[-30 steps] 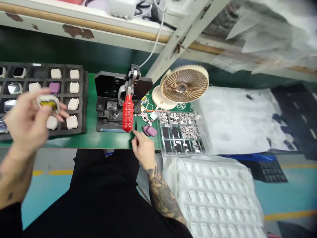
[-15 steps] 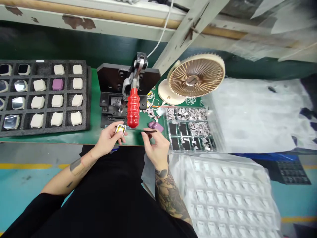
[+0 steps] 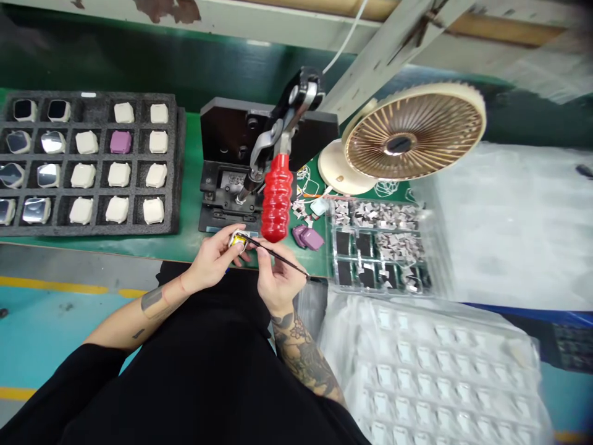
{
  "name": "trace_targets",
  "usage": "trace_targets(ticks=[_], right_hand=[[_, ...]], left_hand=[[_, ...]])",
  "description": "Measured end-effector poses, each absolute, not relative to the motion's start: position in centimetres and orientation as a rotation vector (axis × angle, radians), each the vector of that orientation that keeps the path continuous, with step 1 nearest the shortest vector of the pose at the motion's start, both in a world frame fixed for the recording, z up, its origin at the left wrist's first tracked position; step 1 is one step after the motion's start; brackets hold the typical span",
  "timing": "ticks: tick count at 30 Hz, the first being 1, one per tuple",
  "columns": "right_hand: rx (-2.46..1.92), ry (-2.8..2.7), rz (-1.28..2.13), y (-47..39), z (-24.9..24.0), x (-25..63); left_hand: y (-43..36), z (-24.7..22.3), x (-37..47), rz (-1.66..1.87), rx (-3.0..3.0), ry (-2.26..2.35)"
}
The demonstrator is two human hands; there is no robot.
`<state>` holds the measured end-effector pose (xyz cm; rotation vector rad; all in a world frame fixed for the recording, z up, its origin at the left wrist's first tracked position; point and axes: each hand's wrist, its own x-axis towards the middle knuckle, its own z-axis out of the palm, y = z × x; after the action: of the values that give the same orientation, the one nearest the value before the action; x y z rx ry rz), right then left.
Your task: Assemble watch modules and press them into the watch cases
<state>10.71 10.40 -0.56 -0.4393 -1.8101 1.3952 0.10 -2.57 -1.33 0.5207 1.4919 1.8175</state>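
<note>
My left hand (image 3: 214, 258) holds a small white watch case (image 3: 239, 240) with a yellow part showing inside, just in front of the press. Dark tweezers (image 3: 283, 259) are gripped in my right hand (image 3: 280, 281), their tip reaching to the watch case's open side. Whether the tip touches the yellow part is too small to tell. Directly above my hands hangs the red handle (image 3: 277, 201) of a black toggle press (image 3: 231, 204). Two purple watch cases (image 3: 309, 238) lie on the green table to the right of my right hand.
A dark foam tray (image 3: 178, 179) on the left holds white cases, a purple one and several with dark or shiny screens. A desk fan (image 3: 407, 139) stands behind a clear compartment tray (image 3: 331, 272) of small parts. Plastic-covered trays (image 3: 445, 371) lie at lower right.
My right hand has moved left toward my left hand, bringing the tweezers' tip to the watch case. The camera view has shifted, so the bench items appear displaced.
</note>
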Motion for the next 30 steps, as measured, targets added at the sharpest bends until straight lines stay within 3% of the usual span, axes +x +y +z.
trace_targets(ticks=[9, 16, 22, 27, 30], right_hand=[[-0.633, -1.522, 1.963, 10.4, -0.9, 10.5], [-0.562, -1.488, 1.538, 10.5, -0.1, 10.8], [-0.672, -1.547, 1.755, 10.9, -0.9, 10.4], [-0.414, -1.509, 1.891, 18.0, 3.7, 15.3], [-0.389, -1.572, 1.586, 26.0, 7.7, 19.8]], left_hand=[[-2.7, -1.9, 0.1, 1.856, 0.524, 1.492], [-2.3, -2.0, 0.3, 1.958, 0.416, 1.430], [-2.5, -0.6, -0.5, 1.923, 0.344, 1.384], [-2.7, 0.1, -0.7, 1.893, 0.296, 1.453], [-2.8, 0.0, -0.7, 1.867, 0.352, 1.509]])
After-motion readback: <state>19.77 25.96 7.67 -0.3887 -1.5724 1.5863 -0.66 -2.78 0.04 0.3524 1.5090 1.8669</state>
